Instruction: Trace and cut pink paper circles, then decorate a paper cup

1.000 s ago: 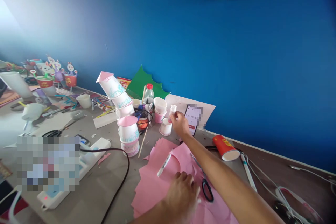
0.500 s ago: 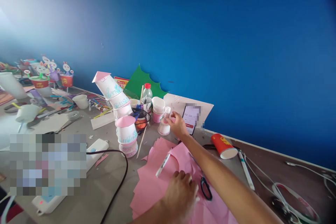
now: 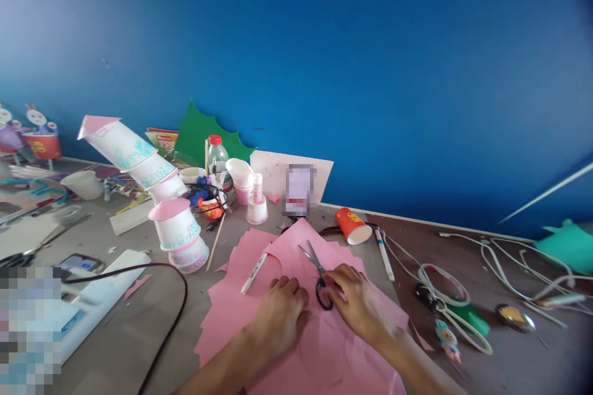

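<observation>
Pink paper sheets (image 3: 259, 333) lie stacked in front of me. My left hand (image 3: 282, 315) rests on them, fingers curled; what it holds, if anything, is hidden. My right hand (image 3: 354, 299) reaches the black handles of the scissors (image 3: 320, 274), its fingers bent and slightly apart at the loops. The scissors lie on the paper with their blades parted, pointing away from me. A white marker (image 3: 254, 273) lies on the paper left of the scissors. Beyond the stack, a small pink-and-white bottle (image 3: 257, 188) stands on an upturned white cup (image 3: 256, 211).
Decorated cup towers (image 3: 176, 228) stand at the left, near a power strip (image 3: 106, 296) and a black cable (image 3: 178, 315). A red paper cup (image 3: 352, 225) lies behind the paper at the right. White cables (image 3: 500, 268) and a keychain (image 3: 447, 339) are farther right.
My right hand has come back from the small bottle to the scissors. The view has turned right. The scissors' blades now show, and a small pink piece lies beside the upturned cup.
</observation>
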Demonstrator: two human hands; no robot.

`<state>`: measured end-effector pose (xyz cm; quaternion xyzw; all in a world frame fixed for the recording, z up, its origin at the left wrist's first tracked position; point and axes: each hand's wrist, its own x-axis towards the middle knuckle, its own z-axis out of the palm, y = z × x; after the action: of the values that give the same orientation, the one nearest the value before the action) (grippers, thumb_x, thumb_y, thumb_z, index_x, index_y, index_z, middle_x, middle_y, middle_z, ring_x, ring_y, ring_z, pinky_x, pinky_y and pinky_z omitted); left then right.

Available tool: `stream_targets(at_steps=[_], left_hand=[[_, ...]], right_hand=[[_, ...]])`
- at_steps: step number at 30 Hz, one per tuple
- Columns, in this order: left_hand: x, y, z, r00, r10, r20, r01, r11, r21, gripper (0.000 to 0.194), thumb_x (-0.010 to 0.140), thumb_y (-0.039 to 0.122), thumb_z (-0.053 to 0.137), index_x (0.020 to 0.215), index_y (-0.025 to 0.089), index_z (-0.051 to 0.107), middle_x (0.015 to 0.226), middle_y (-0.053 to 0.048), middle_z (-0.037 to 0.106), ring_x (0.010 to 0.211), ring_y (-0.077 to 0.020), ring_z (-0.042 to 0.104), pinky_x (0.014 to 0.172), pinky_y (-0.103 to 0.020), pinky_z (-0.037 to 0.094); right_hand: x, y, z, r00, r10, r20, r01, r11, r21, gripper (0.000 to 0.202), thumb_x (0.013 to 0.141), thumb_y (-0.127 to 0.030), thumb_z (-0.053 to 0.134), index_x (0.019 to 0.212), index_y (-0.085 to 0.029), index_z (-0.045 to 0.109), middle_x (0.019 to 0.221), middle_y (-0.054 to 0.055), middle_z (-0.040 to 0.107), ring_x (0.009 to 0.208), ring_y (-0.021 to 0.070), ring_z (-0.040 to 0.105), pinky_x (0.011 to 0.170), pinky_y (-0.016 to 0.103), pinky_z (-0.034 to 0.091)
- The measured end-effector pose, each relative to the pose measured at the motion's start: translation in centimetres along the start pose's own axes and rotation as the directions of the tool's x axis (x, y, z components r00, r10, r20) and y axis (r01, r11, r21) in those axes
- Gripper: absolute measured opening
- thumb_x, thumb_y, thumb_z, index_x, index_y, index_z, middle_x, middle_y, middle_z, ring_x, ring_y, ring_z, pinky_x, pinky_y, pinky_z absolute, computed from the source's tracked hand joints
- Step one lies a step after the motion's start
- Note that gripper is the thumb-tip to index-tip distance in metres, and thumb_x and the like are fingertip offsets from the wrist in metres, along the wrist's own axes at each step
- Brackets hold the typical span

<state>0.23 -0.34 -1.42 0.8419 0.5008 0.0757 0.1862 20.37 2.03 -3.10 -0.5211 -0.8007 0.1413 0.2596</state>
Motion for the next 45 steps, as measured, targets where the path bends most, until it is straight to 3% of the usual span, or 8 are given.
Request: stream_targets(at_steps=[9, 16, 22, 26, 30, 35, 39, 45], left_hand=[[0.0, 0.3, -0.9, 0.998, -0.034, 0.044, 0.039, 0.994, -0.107, 0.015, 0.084, 0.014, 0.053, 0.084, 0.018, 0.067, 0.093, -0.006, 0.070, 0.091, -0.0226, 0.062, 0.087, -0.036, 0.045], [0.2, -1.2, 0.2, 0.984, -0.072, -0.166, 0.080, 0.996, 0.044, 0.019, 0.085, 0.017, 0.058, 0.102, 0.018, 0.065, 0.112, -0.010, 0.063, 0.106, -0.0289, 0.057, 0.093, -0.043, 0.044], [0.4, -2.1, -0.4, 0.957, -0.004, -0.290, 0.048, 0.989, 0.143, 0.015, 0.090, 0.017, 0.051, 0.088, 0.020, 0.065, 0.102, -0.007, 0.067, 0.100, -0.0255, 0.059, 0.092, -0.040, 0.044], [0.2, -4.0, -2.2, 0.898, -0.193, -0.395, 0.310, 0.916, 0.256, 0.020, 0.092, 0.021, 0.048, 0.106, 0.019, 0.062, 0.106, -0.011, 0.067, 0.097, -0.0285, 0.063, 0.088, -0.043, 0.044], [-0.2, -5.7, -3.4, 0.899, -0.363, -0.246, 0.428, 0.848, 0.313, 0.017, 0.092, 0.023, 0.049, 0.101, 0.015, 0.060, 0.094, -0.013, 0.071, 0.090, -0.0318, 0.068, 0.080, -0.042, 0.046], [-0.1, -6.2, -4.3, 0.826, -0.466, -0.318, 0.496, 0.868, 0.017, 0.019, 0.090, 0.015, 0.044, 0.106, 0.019, 0.051, 0.085, -0.006, 0.071, 0.079, -0.0239, 0.069, 0.069, -0.032, 0.044], [0.0, -4.7, -4.7, 0.774, -0.426, -0.468, 0.152, 0.843, -0.516, 0.011, 0.089, 0.024, 0.046, 0.100, 0.023, 0.045, 0.073, 0.002, 0.064, 0.065, -0.0153, 0.061, 0.061, -0.025, 0.042], [0.0, 0.1, -2.0, 0.948, -0.125, -0.292, -0.134, 0.675, -0.726, 0.016, 0.082, 0.019, 0.055, 0.087, 0.022, 0.040, 0.061, 0.008, 0.047, 0.051, -0.0094, 0.042, 0.050, -0.022, 0.029]], right_hand=[[0.0, -2.0, -0.8, 0.988, 0.099, 0.122, -0.065, 0.965, -0.253, 0.017, 0.090, -0.019, 0.060, 0.105, -0.018, 0.067, 0.100, 0.010, 0.064, 0.093, 0.0266, 0.062, 0.082, 0.037, 0.046], [-0.5, -1.5, -0.6, 0.991, 0.076, 0.111, -0.033, 0.938, -0.345, 0.015, 0.090, -0.022, 0.060, 0.103, -0.020, 0.068, 0.102, 0.009, 0.064, 0.090, 0.0261, 0.064, 0.080, 0.037, 0.045], [-0.1, 0.0, -0.7, 0.994, 0.075, 0.083, -0.039, 0.925, -0.377, 0.023, 0.088, -0.009, 0.055, 0.104, -0.019, 0.068, 0.106, 0.009, 0.066, 0.086, 0.0231, 0.066, 0.079, 0.035, 0.042], [-0.2, 0.9, -0.6, 0.997, 0.046, 0.055, -0.021, 0.923, -0.384, 0.022, 0.089, -0.011, 0.054, 0.104, -0.020, 0.068, 0.102, 0.008, 0.067, 0.085, 0.0229, 0.067, 0.077, 0.035, 0.043], [-0.4, 1.4, -0.3, 1.000, 0.013, 0.021, -0.004, 0.921, -0.390, 0.020, 0.088, -0.013, 0.055, 0.102, -0.019, 0.068, 0.101, 0.009, 0.067, 0.086, 0.0245, 0.067, 0.074, 0.036, 0.044], [-0.5, 1.6, -0.1, 0.977, -0.110, -0.184, 0.046, 0.947, -0.319, 0.026, 0.094, -0.025, 0.050, 0.115, -0.015, 0.062, 0.102, 0.013, 0.069, 0.090, 0.0290, 0.067, 0.073, 0.040, 0.048], [-0.8, 0.4, -0.2, 0.947, -0.199, -0.254, 0.182, 0.979, -0.089, 0.046, 0.100, -0.027, 0.041, 0.144, -0.016, 0.039, 0.082, 0.007, 0.071, 0.068, 0.0221, 0.066, 0.064, 0.034, 0.051], [-1.0, -3.2, 0.0, 0.899, -0.420, -0.125, 0.430, 0.900, 0.071, 0.063, 0.093, -0.006, 0.034, 0.154, -0.021, 0.026, 0.095, 0.010, 0.075, 0.079, 0.0208, 0.071, 0.069, 0.029, 0.056]])
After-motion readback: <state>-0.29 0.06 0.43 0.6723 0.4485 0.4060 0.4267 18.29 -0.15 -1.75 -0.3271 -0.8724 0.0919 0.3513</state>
